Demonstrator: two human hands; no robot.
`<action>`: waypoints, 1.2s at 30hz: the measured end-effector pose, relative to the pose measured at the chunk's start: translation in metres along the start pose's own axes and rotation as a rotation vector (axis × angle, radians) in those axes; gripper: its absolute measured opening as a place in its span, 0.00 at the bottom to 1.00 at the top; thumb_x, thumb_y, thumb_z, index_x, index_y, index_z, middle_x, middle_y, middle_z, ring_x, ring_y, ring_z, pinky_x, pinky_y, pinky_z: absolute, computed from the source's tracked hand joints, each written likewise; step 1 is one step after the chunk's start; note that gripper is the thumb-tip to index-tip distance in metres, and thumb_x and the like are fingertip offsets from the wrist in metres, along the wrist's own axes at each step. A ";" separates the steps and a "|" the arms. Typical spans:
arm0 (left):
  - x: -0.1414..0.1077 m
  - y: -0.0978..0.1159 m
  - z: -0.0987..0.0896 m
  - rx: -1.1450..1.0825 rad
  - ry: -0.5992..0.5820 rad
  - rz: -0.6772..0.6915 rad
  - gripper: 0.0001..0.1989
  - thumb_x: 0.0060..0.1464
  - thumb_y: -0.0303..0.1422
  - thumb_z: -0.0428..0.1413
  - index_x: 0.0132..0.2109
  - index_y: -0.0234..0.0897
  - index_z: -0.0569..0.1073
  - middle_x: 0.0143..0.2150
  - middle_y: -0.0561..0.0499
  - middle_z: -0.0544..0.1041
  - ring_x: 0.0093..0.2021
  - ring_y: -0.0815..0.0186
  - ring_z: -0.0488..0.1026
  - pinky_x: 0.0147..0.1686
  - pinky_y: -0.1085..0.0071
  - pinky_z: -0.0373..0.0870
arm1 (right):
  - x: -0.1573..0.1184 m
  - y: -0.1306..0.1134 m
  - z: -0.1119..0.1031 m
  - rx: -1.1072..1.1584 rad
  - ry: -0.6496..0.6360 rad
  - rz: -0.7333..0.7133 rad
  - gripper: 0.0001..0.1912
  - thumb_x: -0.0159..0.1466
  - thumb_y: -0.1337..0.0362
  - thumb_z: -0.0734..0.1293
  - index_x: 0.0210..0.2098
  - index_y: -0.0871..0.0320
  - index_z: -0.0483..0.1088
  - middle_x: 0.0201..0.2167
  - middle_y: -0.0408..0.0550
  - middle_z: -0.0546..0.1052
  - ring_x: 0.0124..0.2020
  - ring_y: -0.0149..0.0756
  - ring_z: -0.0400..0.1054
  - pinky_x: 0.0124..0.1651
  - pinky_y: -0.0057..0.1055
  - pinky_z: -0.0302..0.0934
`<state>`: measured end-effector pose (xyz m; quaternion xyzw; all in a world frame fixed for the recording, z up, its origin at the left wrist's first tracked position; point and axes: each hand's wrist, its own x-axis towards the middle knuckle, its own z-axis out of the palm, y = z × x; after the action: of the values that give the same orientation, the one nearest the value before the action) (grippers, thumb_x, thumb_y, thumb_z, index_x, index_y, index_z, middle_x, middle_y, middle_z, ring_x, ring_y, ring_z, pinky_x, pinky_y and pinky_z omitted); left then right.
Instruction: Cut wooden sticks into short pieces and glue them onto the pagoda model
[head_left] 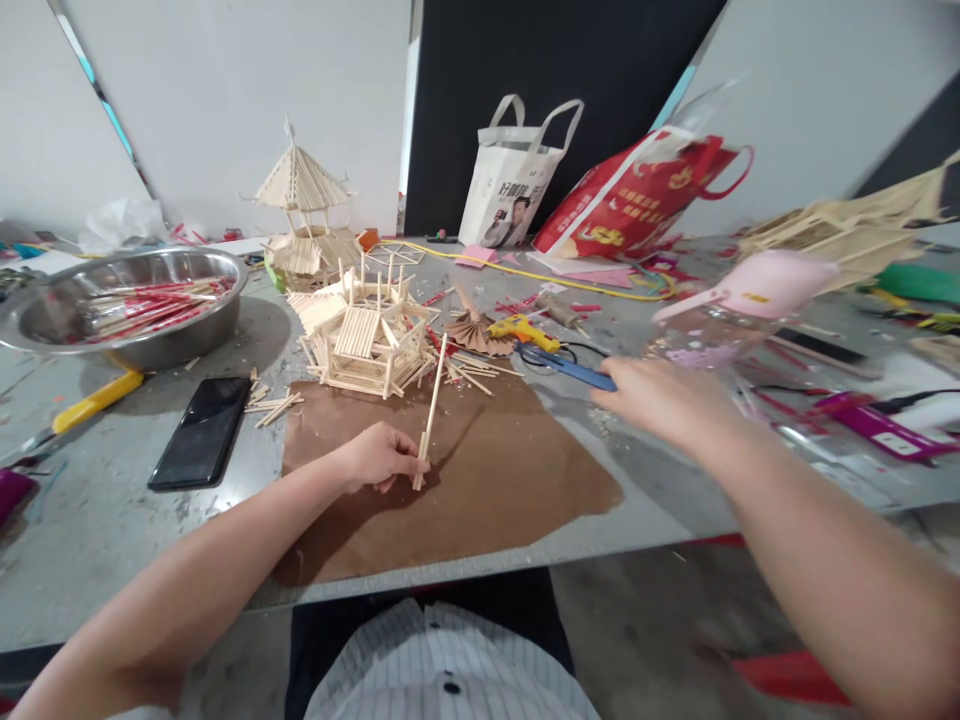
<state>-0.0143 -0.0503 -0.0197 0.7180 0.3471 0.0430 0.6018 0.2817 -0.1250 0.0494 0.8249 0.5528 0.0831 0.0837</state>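
Near the middle of the brown sheet [517, 470], my left hand [382, 458] pinches a few thin wooden sticks [433, 405], one long and rising upward, with shorter ones at its lower end. My right hand [649, 395], slightly blurred, is closed on the end of a long blue tool [570, 368] whose exact kind I cannot make out. Just beyond the tool lies a yellow glue gun [529, 330]. A partly built wooden stick model [367, 340] stands behind my left hand, with loose sticks [472, 370] beside it.
A black phone [201, 432] and a steel bowl [142, 345] of red and plain sticks are on the left. Behind stand a finished stick pavilion [304, 200], a white bag [510, 185] and a red bag [637, 195]. A pink-lidded container [765, 285] sits beyond my right arm.
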 end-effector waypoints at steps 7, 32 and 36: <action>-0.003 0.004 -0.001 -0.045 -0.001 0.086 0.16 0.43 0.41 0.55 0.27 0.29 0.74 0.24 0.50 0.74 0.13 0.80 0.57 0.14 0.80 0.52 | -0.021 0.009 -0.011 0.843 -0.176 -0.045 0.10 0.56 0.57 0.60 0.23 0.56 0.60 0.17 0.44 0.64 0.17 0.26 0.55 0.20 0.27 0.47; -0.015 0.015 0.010 -0.322 -0.153 0.203 0.12 0.43 0.37 0.58 0.29 0.29 0.75 0.25 0.48 0.75 0.27 0.70 0.70 0.33 0.73 0.64 | -0.050 -0.112 0.047 2.287 -0.439 -0.149 0.05 0.47 0.68 0.64 0.25 0.57 0.63 0.27 0.45 0.76 0.34 0.40 0.71 0.44 0.41 0.61; -0.014 0.017 0.009 -0.276 -0.126 0.227 0.12 0.44 0.37 0.57 0.27 0.28 0.75 0.25 0.48 0.74 0.27 0.71 0.69 0.33 0.74 0.63 | -0.051 -0.112 0.050 2.183 -0.373 -0.137 0.07 0.49 0.67 0.63 0.28 0.57 0.60 0.27 0.45 0.75 0.32 0.40 0.72 0.43 0.41 0.61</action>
<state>-0.0132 -0.0656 -0.0024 0.6644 0.2160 0.1129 0.7065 0.1733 -0.1326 -0.0277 0.4231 0.3524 -0.5788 -0.6015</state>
